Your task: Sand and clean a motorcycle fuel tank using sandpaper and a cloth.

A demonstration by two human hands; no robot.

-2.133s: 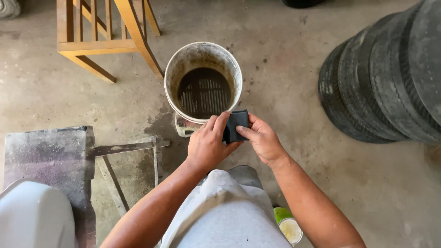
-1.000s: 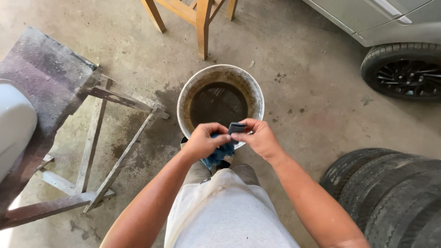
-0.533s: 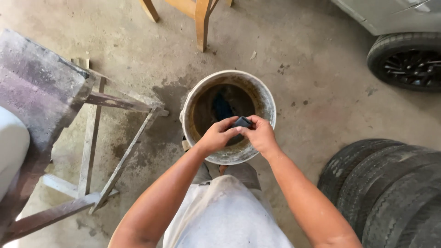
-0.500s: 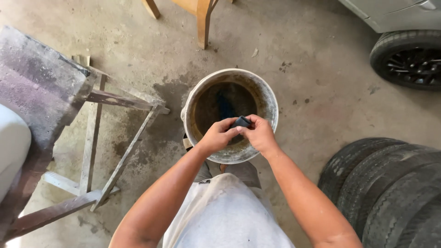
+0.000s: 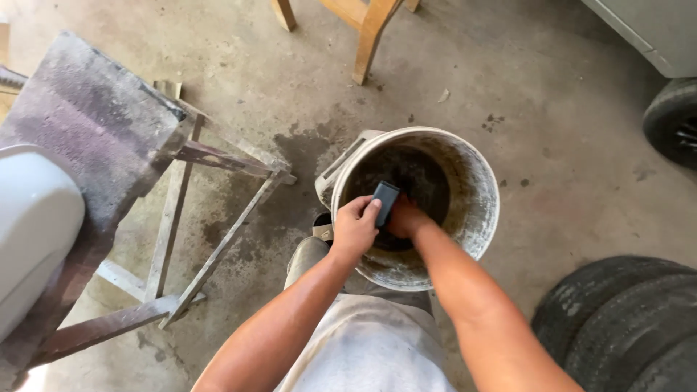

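Dark block [image 5: 385, 202] upright in bucket [image 5: 479, 210], long axis vertical, gripped by left hand [image 5: 356, 226] and right hand [image 5: 405, 218]

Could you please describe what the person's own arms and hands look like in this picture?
Both forearms are bare to the frame's edge, with no sleeves showing. The left hand and right hand wear no gloves, and no watch, ring or wristband shows.

A garage or tyre workshop is showing here: stacked tyres [image 5: 624, 327] are lying on a stained concrete floor [image 5: 566, 189], a car wheel [image 5: 671, 120] is standing nearby, beside a rough metal stand [image 5: 181, 218].
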